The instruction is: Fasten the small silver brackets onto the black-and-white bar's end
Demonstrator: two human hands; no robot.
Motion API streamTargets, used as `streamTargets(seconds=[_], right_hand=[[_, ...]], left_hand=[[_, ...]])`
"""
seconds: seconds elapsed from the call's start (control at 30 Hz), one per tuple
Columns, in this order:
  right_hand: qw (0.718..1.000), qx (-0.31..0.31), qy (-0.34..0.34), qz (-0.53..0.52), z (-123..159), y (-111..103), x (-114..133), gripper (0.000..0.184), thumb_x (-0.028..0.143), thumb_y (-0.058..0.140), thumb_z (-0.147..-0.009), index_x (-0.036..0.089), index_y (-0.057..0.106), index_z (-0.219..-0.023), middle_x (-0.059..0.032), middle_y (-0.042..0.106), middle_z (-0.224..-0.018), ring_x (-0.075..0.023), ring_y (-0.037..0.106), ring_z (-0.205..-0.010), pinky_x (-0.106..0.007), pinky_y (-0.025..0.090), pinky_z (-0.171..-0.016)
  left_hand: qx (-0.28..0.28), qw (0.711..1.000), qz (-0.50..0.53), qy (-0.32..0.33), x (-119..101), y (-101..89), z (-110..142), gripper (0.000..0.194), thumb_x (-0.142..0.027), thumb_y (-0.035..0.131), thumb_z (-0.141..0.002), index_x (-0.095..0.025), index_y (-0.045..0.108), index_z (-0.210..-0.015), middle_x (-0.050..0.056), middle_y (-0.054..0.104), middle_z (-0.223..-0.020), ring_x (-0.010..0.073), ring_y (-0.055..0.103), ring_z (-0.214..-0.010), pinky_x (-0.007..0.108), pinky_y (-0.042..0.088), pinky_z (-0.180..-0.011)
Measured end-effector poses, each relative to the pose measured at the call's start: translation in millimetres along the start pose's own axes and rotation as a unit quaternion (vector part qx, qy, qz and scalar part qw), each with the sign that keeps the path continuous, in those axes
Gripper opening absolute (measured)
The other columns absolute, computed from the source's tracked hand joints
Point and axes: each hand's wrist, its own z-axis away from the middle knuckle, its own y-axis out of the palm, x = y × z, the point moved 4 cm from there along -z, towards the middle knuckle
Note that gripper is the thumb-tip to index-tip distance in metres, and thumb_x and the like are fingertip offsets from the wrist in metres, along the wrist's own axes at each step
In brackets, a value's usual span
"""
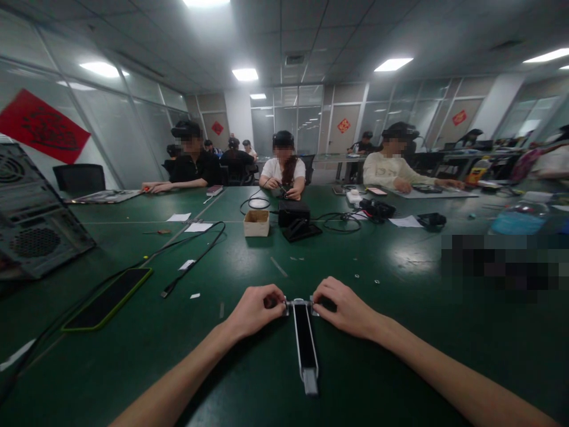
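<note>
— State of each grip?
— Left hand [254,309] and right hand [344,307] each pinch closed on the far end of a long, narrow black-and-silver metal strip [305,341] lying flat on the dark green bench [391,356].
— Containers?
— Small open cardboard box [256,223] mid-bench; contents not visible.
— Surroundings?
— Green-edged black slab [108,298] and black cable [195,252] to the left, well apart.

A long, narrow black strip in a pale grey frame [306,341] lies flat on the green table [400,356] in front of me, running lengthwise away from my body; I pinch its far end from both sides, my left hand [255,310] and right hand [344,306] touching its corners
</note>
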Motion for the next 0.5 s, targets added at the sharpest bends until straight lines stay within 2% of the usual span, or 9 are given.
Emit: streamTargets(seconds=[0.23, 0.5], right_hand=[[0.999, -0.015, -0.023, 0.018, -1.9, -2.9, 5.2, 0.008, 0.022, 0.055, -0.086, 0.017, 0.060, -0.087, -0.0045, 0.059, -0.090, -0.0164, 0.051, -0.083, -0.031, 0.045, -0.073], [0.999, -0.017, -0.026, 0.031, -2.1, -3.4, 5.9, 0.005, 0.020, 0.056, -0.085, 0.017, 0.060, -0.087, -0.0039, 0.059, -0.089, -0.0158, 0.051, -0.081, -0.030, 0.044, -0.072]], left_hand=[[0.033, 0.999, -0.003, -0.019, -2.7, -4.3, -0.5, 0.020, -0.032, 0.056, -0.080, -0.018, 0.067, -0.088, -0.001, 0.069, -0.078, 0.0150, 0.059, -0.067, 0.025, 0.043, -0.063], [0.038, 0.999, 0.003, 0.000, -3.6, -5.1, 0.1, 0.021, -0.031, 0.055, -0.081, -0.018, 0.066, -0.093, 0.000, 0.071, -0.084, 0.0155, 0.061, -0.071, 0.025, 0.044, -0.065]])
